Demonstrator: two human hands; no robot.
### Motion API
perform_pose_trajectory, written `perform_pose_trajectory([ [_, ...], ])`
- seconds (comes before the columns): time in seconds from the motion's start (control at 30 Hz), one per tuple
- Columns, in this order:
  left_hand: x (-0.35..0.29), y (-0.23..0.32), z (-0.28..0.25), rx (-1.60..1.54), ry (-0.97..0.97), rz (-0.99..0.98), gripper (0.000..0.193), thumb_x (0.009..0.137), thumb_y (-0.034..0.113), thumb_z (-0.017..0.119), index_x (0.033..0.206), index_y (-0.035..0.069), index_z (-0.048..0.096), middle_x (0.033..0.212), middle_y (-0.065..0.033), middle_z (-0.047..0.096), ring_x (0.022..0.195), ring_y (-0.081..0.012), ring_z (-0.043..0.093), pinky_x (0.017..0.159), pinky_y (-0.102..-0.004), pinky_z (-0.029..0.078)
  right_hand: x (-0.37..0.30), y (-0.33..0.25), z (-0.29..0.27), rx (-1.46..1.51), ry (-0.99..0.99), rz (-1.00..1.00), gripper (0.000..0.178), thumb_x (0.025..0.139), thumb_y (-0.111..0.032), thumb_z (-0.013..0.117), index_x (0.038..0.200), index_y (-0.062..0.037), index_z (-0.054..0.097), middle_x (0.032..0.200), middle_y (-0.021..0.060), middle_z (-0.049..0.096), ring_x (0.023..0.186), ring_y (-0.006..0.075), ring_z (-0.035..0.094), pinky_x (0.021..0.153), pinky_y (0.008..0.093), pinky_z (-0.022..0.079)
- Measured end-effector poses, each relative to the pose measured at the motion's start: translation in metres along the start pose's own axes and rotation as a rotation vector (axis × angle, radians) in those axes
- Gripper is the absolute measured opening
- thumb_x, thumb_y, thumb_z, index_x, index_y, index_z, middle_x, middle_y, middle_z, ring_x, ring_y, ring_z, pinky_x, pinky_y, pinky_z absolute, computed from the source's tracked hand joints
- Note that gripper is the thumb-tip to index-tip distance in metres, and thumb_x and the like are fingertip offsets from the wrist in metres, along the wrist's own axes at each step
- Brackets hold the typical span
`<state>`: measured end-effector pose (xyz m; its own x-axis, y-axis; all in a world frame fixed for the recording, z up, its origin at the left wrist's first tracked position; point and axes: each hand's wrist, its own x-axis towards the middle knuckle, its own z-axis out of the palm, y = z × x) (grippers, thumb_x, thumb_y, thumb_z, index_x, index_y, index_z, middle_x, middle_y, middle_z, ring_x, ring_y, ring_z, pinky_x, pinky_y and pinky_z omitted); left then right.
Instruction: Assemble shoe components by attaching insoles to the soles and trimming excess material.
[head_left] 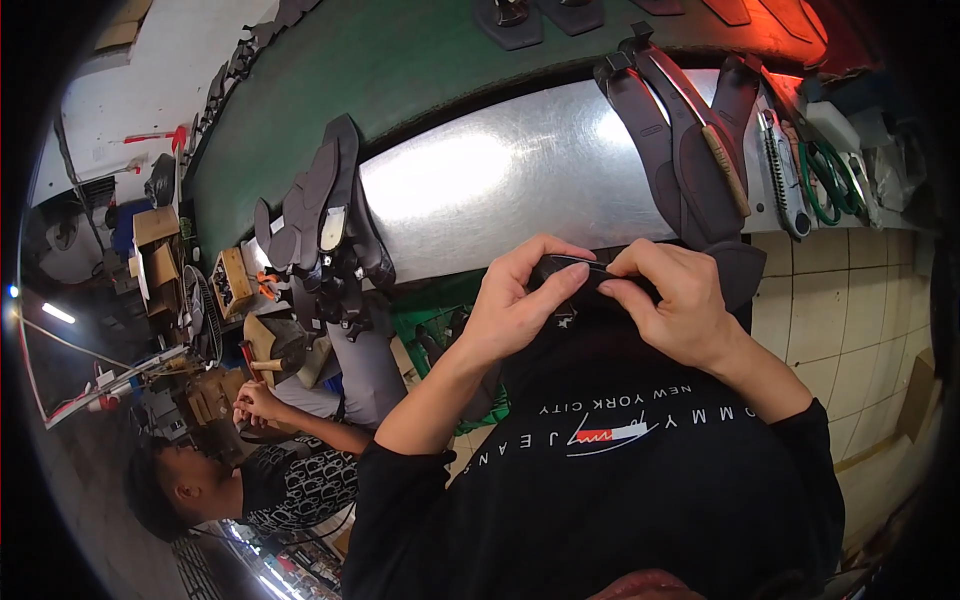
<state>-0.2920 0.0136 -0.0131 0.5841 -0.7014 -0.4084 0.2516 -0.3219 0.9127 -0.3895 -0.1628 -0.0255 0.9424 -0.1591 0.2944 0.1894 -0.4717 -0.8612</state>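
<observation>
Before my chest, my left hand and my right hand work close together at the near edge of the bench. Between them they pinch a dark padded strap, thumbs against fingertips. A rounded dark flap shows past my right hand; I cannot tell whether it belongs to the same piece. My black shirt behind makes the strap's outline hard to see. Just beyond my right hand, similar dark padded straps lie stacked on the bench, with a slim wooden-handled tool on top.
A shiny metal sheet covers the near part of the green bench. More dark straps with buckles pile at left. A utility knife and green-handled scissors lie right. A co-worker sits left, beside a green crate.
</observation>
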Motion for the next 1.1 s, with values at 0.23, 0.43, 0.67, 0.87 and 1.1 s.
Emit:
perform_pose_trajectory([
  [0.23, 0.001, -0.003, 0.004, -0.019, 0.11, 0.002, 0.012, 0.087, 0.012, 0.062, 0.092, 0.001, 0.064, 0.07, -0.0011, 0.061, 0.059, -0.005, 0.055, 0.052, -0.0201, 0.044, 0.004, 0.002, -0.005, 0.205, -0.083, 0.227, 0.014, 0.075, -0.006, 0.072, 0.08, -0.0002, 0.06, 0.067, 0.0089, 0.062, 0.06, 0.0169, 0.06, 0.054, 0.0281, 0.045],
  [0.43, -0.012, 0.022, -0.005, -0.033, 0.08, 0.089, 0.009, 0.084, 0.009, 0.064, 0.088, 0.001, 0.064, 0.07, -0.0023, 0.061, 0.054, -0.0071, 0.056, 0.047, -0.0205, 0.042, 0.029, -0.013, -0.021, 0.438, -0.33, 0.348, 0.012, 0.077, -0.006, 0.071, 0.075, 0.0016, 0.062, 0.063, 0.0049, 0.06, 0.056, 0.0084, 0.053, 0.052, 0.0244, 0.04],
  [0.67, -0.01, -0.011, -0.049, -0.58, 0.511, 0.286, 0.023, 0.089, 0.014, 0.056, 0.108, -0.001, 0.058, 0.094, -0.0098, 0.064, 0.068, -0.0146, 0.064, 0.056, -0.0246, 0.054, 0.084, 0.012, -0.064, -0.352, 0.579, -0.284, 0.023, 0.081, -0.014, 0.065, 0.102, -0.0042, 0.065, 0.106, 0.0148, 0.062, 0.095, 0.03, 0.058, 0.077, 0.0342, 0.047],
  [0.87, 0.011, -0.064, -0.044, -1.22, 0.366, -0.087, 0.039, 0.092, 0.023, 0.056, 0.127, 0.006, 0.049, 0.122, -0.0142, 0.056, 0.112, -0.0306, 0.057, 0.073, -0.0285, 0.059, 0.058, 0.11, -0.047, -0.664, 0.252, 0.206, 0.031, 0.082, -0.015, 0.064, 0.11, -0.0022, 0.061, 0.088, 0.0151, 0.058, 0.085, 0.0348, 0.056, 0.075, 0.0433, 0.044],
  [1.1, 0.019, -0.043, -0.029, -1.623, 0.192, -0.282, 0.025, 0.088, 0.027, 0.062, 0.105, 0.008, 0.062, 0.104, -0.0073, 0.065, 0.102, -0.0214, 0.063, 0.063, -0.0256, 0.058, 0.043, 0.05, -0.042, 0.138, 0.225, 0.315, 0.027, 0.088, -0.002, 0.05, 0.112, -0.0048, 0.062, 0.076, 0.0024, 0.058, 0.062, 0.0062, 0.051, 0.055, 0.0224, 0.042],
])
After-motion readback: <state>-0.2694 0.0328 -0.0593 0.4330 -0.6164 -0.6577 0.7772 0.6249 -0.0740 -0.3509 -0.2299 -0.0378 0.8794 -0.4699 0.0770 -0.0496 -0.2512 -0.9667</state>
